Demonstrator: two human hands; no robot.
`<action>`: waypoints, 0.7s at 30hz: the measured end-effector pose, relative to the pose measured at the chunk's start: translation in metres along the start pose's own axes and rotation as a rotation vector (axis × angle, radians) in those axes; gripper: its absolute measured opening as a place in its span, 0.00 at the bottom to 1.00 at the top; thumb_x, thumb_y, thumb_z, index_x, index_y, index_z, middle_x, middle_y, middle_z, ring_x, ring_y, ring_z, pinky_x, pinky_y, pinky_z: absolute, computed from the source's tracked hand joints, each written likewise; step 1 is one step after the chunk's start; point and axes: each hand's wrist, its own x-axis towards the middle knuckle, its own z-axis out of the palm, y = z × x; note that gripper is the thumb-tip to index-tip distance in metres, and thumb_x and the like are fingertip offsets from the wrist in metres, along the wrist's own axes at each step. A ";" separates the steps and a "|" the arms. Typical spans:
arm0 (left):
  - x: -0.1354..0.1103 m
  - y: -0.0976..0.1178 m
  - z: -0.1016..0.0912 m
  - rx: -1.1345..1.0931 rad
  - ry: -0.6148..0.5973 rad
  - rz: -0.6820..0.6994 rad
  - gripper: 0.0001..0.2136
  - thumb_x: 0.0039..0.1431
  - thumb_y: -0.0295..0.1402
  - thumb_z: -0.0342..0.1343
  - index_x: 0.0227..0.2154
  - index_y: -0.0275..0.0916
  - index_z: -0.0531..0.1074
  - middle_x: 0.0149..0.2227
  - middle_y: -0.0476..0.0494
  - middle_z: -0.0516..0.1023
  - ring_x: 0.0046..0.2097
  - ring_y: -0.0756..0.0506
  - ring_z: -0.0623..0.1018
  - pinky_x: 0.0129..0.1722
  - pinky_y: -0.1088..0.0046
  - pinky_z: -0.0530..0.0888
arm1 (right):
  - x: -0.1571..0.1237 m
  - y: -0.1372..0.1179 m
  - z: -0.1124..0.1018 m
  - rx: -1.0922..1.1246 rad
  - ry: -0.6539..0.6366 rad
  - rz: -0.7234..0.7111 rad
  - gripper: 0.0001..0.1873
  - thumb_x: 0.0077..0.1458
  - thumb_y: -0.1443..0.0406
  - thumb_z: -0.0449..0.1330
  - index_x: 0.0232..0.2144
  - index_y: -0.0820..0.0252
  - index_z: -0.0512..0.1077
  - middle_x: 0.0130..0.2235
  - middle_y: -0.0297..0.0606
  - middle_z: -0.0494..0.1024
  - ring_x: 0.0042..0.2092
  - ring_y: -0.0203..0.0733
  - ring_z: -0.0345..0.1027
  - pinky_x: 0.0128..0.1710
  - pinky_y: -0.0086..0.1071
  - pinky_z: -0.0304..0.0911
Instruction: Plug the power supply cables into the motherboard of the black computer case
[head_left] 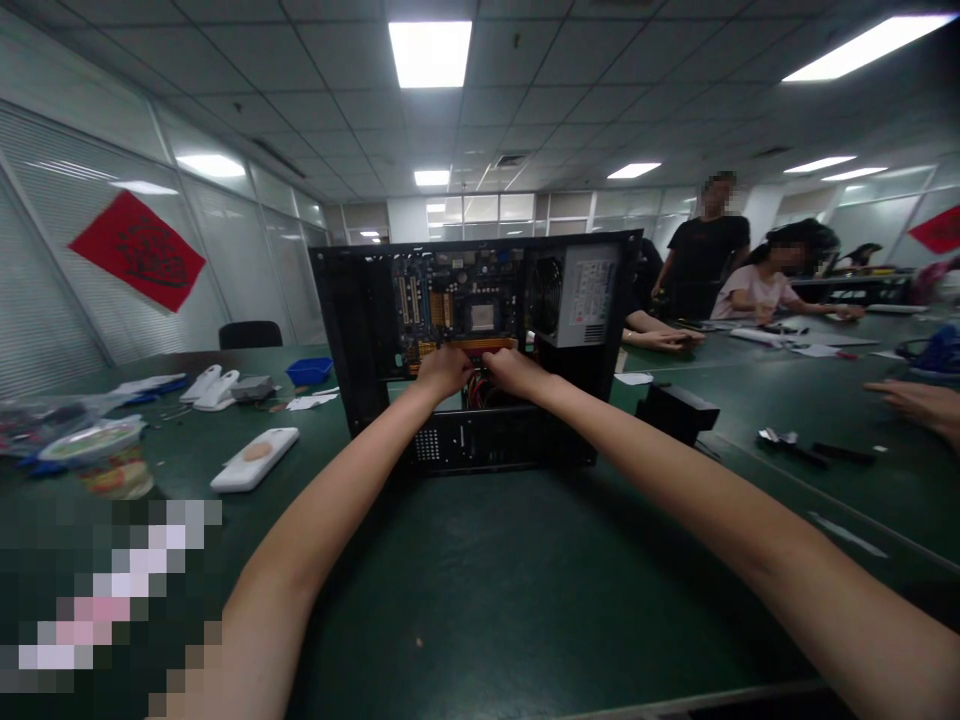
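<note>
So there's a black PC case (349, 310) standing on a green table (487, 560), open side facing the wearer, and both hands are inside it. The motherboard (457, 285) sits in the upper middle, with the silver power supply (589, 295) just right of it in the top corner. Left hand (446, 373) and right hand (517, 372) are side by side at the board's bottom edge, by the orange slots (491, 346), fingers curled inward. Can't tell if either one is actually gripping anything, the fingertips are too hidden and small. A bundle of coloured cables (484, 392) hangs right below and between them. Off to the left there's a white device (251, 472) with a tan disc on top, plus a blue tray (309, 372) further back. A black box-shaped part (679, 412) is on the table right of the case, and another person's hand (919, 403) pokes in at the far right edge
</note>
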 end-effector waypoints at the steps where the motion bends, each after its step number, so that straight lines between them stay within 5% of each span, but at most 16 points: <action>1: 0.000 0.000 0.000 -0.003 -0.005 -0.002 0.14 0.65 0.40 0.53 0.43 0.48 0.83 0.43 0.40 0.84 0.48 0.36 0.81 0.46 0.61 0.77 | -0.002 0.000 0.000 0.003 -0.006 0.001 0.14 0.64 0.70 0.53 0.51 0.67 0.71 0.50 0.56 0.78 0.53 0.52 0.75 0.49 0.35 0.68; 21: 0.001 0.002 0.002 -0.027 -0.006 -0.020 0.14 0.64 0.38 0.53 0.43 0.44 0.83 0.44 0.37 0.84 0.48 0.35 0.82 0.47 0.60 0.78 | -0.005 0.003 0.000 0.035 -0.061 0.118 0.21 0.60 0.75 0.52 0.50 0.64 0.78 0.49 0.56 0.80 0.52 0.53 0.76 0.48 0.36 0.68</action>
